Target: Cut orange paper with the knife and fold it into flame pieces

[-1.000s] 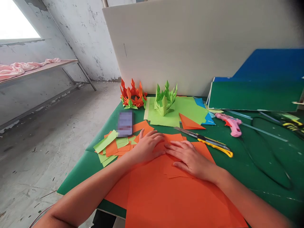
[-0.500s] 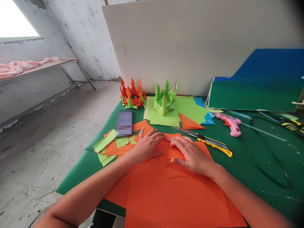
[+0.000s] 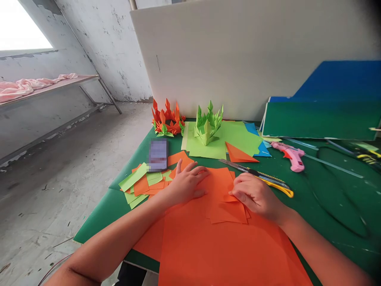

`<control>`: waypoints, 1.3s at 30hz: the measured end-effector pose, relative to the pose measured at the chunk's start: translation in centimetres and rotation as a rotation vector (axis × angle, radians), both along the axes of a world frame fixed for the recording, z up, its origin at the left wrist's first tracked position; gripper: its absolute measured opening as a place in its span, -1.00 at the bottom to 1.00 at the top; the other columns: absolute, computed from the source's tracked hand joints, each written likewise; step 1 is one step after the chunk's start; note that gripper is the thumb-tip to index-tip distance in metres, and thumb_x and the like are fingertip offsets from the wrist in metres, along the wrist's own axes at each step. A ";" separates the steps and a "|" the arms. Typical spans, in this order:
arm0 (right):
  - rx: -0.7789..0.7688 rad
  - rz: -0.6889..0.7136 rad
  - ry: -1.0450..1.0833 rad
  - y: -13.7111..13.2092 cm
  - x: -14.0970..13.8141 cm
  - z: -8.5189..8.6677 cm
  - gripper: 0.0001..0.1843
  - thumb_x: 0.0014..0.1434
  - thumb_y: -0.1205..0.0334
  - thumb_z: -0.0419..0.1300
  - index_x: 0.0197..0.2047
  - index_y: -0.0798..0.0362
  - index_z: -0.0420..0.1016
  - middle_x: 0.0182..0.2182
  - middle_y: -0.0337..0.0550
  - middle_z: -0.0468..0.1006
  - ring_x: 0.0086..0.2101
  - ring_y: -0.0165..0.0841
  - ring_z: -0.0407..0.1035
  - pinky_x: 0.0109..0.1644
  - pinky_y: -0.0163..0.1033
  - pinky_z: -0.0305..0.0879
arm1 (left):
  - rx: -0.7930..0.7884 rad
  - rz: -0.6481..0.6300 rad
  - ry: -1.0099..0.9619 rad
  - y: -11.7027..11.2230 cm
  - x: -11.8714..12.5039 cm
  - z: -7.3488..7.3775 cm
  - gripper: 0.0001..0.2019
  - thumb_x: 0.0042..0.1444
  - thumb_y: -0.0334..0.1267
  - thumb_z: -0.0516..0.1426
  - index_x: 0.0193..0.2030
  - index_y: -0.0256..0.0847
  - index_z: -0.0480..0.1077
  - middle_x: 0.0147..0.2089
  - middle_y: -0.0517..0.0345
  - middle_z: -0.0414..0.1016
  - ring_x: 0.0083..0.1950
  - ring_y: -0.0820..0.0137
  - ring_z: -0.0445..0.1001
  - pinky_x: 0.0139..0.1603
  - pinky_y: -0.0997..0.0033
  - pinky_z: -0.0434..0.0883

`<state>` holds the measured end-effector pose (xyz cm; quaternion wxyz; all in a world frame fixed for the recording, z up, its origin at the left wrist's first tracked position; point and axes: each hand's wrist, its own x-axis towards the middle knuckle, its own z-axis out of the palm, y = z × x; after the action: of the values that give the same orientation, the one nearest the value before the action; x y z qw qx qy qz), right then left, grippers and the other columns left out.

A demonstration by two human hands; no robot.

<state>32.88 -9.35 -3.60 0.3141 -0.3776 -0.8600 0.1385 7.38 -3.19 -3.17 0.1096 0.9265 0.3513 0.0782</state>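
My left hand (image 3: 188, 183) lies flat on the orange paper with its fingers stretched out and apart. Under it and toward me spreads a large orange sheet (image 3: 220, 254). Several smaller orange paper pieces (image 3: 228, 214) lie on top of that sheet, between my hands. The fingers of my right hand (image 3: 257, 195) are curled, with thumb and forefinger pinching the edge of a small orange paper piece (image 3: 218, 184). Just beyond the right hand rests a yellow-handled utility knife (image 3: 278, 187), its blade pointing left. A folded orange triangle (image 3: 240, 153) lies behind the knife.
Left of my hands are green and orange paper scraps (image 3: 139, 184) and a phone (image 3: 158, 155). Behind stand an orange paper crown (image 3: 168, 121) and a green paper crown (image 3: 208, 127). A pink glue gun (image 3: 290, 155) with its cord lies on the green table (image 3: 333, 198).
My right hand has moved right, and its fingers have gone from spread flat to curled and pinching. More of the small orange pieces shows. My left hand has stayed in place.
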 end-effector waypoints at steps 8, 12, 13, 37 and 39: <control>-0.029 -0.009 0.036 0.3 0.0 -1.0 -0.59 0.39 0.22 -0.04 -0.53 0.01 0.23 -0.57 -0.23 0.33 -0.45 -0.34 0.24 -0.28 -0.18 0.18 | -0.004 -0.008 -0.025 0.1 -0.1 -0.2 -0.51 0.18 -0.05 0.19 0.25 0.07 0.28 0.27 0.14 0.35 0.38 0.06 0.14 0.41 -0.30 -0.44; -0.141 -0.228 -0.061 0.6 -0.9 -1.8 -0.79 0.35 0.09 0.07 -0.22 -0.01 0.43 -0.39 -0.14 0.48 -0.31 -0.25 0.34 -0.24 -0.16 0.28 | -0.059 0.011 -0.033 0.0 0.2 0.0 -0.51 0.15 -0.13 0.21 0.23 0.02 0.29 0.28 0.09 0.34 0.41 0.03 0.10 0.38 -0.38 -0.41; -0.146 -0.264 -0.095 0.7 -1.2 -1.9 -0.78 0.32 0.05 0.10 -0.10 -0.02 0.44 -0.32 -0.11 0.50 -0.25 -0.22 0.36 -0.19 -0.12 0.31 | -0.068 0.016 -0.044 0.0 0.2 0.1 -0.49 0.12 -0.16 0.22 0.22 0.00 0.28 0.31 0.07 0.30 0.42 0.01 0.07 0.37 -0.40 -0.39; -0.299 -0.345 0.126 0.8 -2.5 -2.1 -0.86 0.28 0.19 0.12 -0.31 -0.04 0.46 -0.30 -0.14 0.55 -0.19 -0.19 0.42 -0.14 -0.09 0.39 | 0.042 -0.134 -0.110 -0.8 1.6 0.0 -0.69 0.02 -0.38 0.16 -0.06 -0.09 0.42 0.04 0.15 0.47 0.32 0.15 0.24 0.44 -0.07 -0.45; -0.271 -0.342 0.117 0.7 -2.7 -1.9 -0.85 0.26 0.23 0.11 -0.36 -0.04 0.41 -0.36 -0.15 0.53 -0.25 -0.21 0.41 -0.22 -0.13 0.37 | 0.067 -0.112 -0.147 -1.0 1.8 0.0 -0.84 0.15 -0.31 0.13 -0.12 -0.09 0.44 -0.05 0.18 0.52 0.25 0.21 0.32 0.44 -0.05 -0.41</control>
<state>30.14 -8.65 -5.50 0.3289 -0.5482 -0.7370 0.2194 9.17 -4.18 -3.13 0.1085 0.9396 0.2870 0.1515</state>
